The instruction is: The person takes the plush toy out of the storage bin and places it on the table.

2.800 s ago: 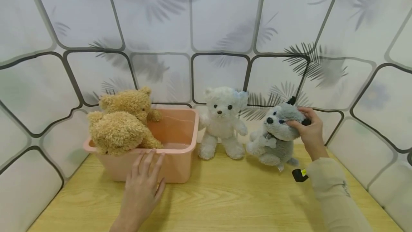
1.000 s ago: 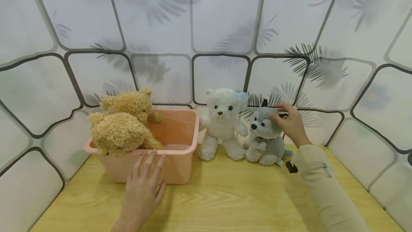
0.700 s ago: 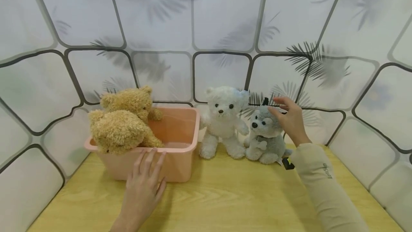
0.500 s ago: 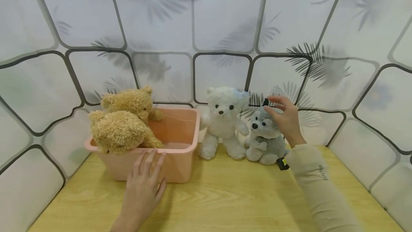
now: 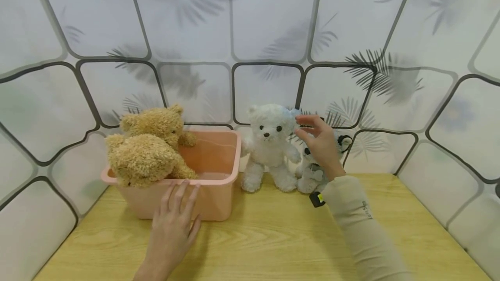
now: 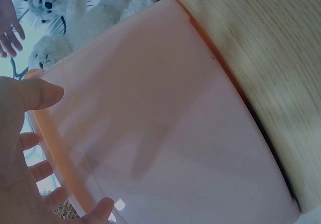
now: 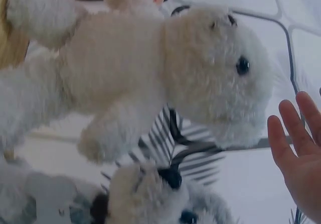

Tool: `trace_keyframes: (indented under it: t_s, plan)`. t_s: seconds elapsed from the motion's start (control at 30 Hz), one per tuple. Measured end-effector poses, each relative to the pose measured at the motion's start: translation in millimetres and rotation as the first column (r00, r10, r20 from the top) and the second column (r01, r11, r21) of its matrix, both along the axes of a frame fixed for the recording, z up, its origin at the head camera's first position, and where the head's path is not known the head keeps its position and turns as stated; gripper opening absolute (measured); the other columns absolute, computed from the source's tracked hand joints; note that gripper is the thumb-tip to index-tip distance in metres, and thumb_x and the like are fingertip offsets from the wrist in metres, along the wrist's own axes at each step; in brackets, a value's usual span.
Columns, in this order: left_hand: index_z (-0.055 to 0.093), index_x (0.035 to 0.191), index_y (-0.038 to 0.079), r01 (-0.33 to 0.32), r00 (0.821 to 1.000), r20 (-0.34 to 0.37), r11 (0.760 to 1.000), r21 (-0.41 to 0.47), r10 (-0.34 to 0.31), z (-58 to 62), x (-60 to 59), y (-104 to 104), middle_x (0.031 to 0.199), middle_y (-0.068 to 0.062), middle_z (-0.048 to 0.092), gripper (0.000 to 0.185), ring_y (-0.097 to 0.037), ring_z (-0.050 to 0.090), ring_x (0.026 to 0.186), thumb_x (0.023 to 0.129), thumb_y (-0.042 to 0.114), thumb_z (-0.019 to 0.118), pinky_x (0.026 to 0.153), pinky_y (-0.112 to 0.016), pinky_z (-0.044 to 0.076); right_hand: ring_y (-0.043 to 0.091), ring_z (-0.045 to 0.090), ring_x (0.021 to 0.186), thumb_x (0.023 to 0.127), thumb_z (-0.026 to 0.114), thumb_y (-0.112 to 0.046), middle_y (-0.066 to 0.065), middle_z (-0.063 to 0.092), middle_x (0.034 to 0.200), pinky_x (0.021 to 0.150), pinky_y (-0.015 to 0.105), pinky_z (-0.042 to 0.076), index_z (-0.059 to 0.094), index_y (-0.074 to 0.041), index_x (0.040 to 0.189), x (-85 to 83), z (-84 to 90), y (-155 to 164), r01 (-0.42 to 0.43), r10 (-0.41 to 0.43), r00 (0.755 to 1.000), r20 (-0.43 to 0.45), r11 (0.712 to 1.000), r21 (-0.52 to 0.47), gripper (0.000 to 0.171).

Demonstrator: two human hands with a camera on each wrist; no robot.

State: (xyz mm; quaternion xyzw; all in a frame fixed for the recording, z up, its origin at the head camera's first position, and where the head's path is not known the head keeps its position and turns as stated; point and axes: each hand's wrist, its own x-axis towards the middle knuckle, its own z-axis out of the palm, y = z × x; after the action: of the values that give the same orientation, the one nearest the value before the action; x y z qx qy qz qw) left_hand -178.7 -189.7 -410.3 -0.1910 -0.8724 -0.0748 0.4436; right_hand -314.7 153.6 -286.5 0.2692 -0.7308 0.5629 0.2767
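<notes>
My left hand [image 5: 173, 224] rests with fairly straight fingers against the front rim of a pink plastic tub [image 5: 212, 200]. In the left wrist view, the fingertips and thumb [image 6: 45, 94] lie along that rim. My right hand [image 5: 322, 146] is raised at the bow side of a white teddy bear's head, holding nothing. The white teddy bear [image 5: 269, 155] sits upright beside the tub; the right wrist view shows its head [image 7: 215, 78] close to the spread fingers. Partly hidden behind my right hand and wrist is a grey plush husky [image 5: 310, 181].
Two tan teddy bears, one in front [image 5: 142, 159] and one behind [image 5: 156, 122], lean in the left part of the tub. A wooden tabletop [image 5: 265, 242] extends in front. Patterned fabric [image 5: 269, 21] stands behind and at both sides.
My right hand set the grey husky upright beside the white bear, let go of its head and moved left to the white bear's head. The left hand has stayed at the tub.
</notes>
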Motion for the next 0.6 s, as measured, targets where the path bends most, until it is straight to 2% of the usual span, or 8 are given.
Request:
trace_keyframes:
  t_s: [0.2, 0.27, 0.47, 0.6]
  plan:
    - [0.050, 0.145, 0.006, 0.002, 1.000, -0.006, 1.000, -0.003, -0.002, 0.6, -0.3, 0.6, 0.141, -0.024, 0.047, 0.066, -0.050, 0.042, 0.128, 0.108, 0.049, 0.017, 0.077, -0.067, 0.053, 0.037, 0.061, 0.113, 0.091, 0.063, 0.016, 0.033, 0.058, 0.123, 0.093, 0.030, 0.054, 0.059, 0.017, 0.119, 5.7, -4.2, -21.7, -0.139, 0.139, 0.990, -0.009, 0.985, -0.104, 0.029]
    - [0.050, 0.145, 0.006, 0.006, 1.000, -0.009, 1.000, -0.002, -0.006, 0.6, -0.5, 0.7, 0.142, -0.024, 0.047, 0.066, -0.050, 0.042, 0.128, 0.108, 0.048, 0.017, 0.079, -0.067, 0.052, 0.037, 0.061, 0.113, 0.090, 0.062, 0.017, 0.033, 0.058, 0.123, 0.093, 0.030, 0.054, 0.059, 0.017, 0.119, 6.8, -6.5, -27.2, -0.161, 0.160, 0.987, -0.012, 0.980, -0.121, 0.029]
    - [0.050, 0.146, 0.006, 0.009, 1.000, -0.015, 1.000, 0.000, -0.009, 0.6, -1.1, 0.8, 0.142, -0.024, 0.046, 0.064, -0.050, 0.042, 0.128, 0.108, 0.047, 0.018, 0.080, -0.067, 0.052, 0.041, 0.059, 0.115, 0.093, 0.063, 0.012, 0.029, 0.059, 0.128, 0.093, 0.032, 0.054, 0.059, 0.013, 0.123, 8.5, -9.8, -42.9, -0.194, 0.197, 0.980, 0.023, 0.977, -0.090, 0.030]
    - [0.050, 0.146, 0.006, 0.008, 1.000, -0.015, 1.000, -0.001, -0.008, 0.2, -1.1, 0.6, 0.143, -0.024, 0.046, 0.062, -0.050, 0.042, 0.128, 0.108, 0.046, 0.021, 0.078, -0.067, 0.053, 0.045, 0.056, 0.118, 0.095, 0.063, 0.008, 0.031, 0.057, 0.130, 0.096, 0.038, 0.053, 0.058, 0.012, 0.125, 10.4, -8.6, -56.3, -0.242, 0.246, 0.967, 0.065, 0.968, -0.069, 0.031]
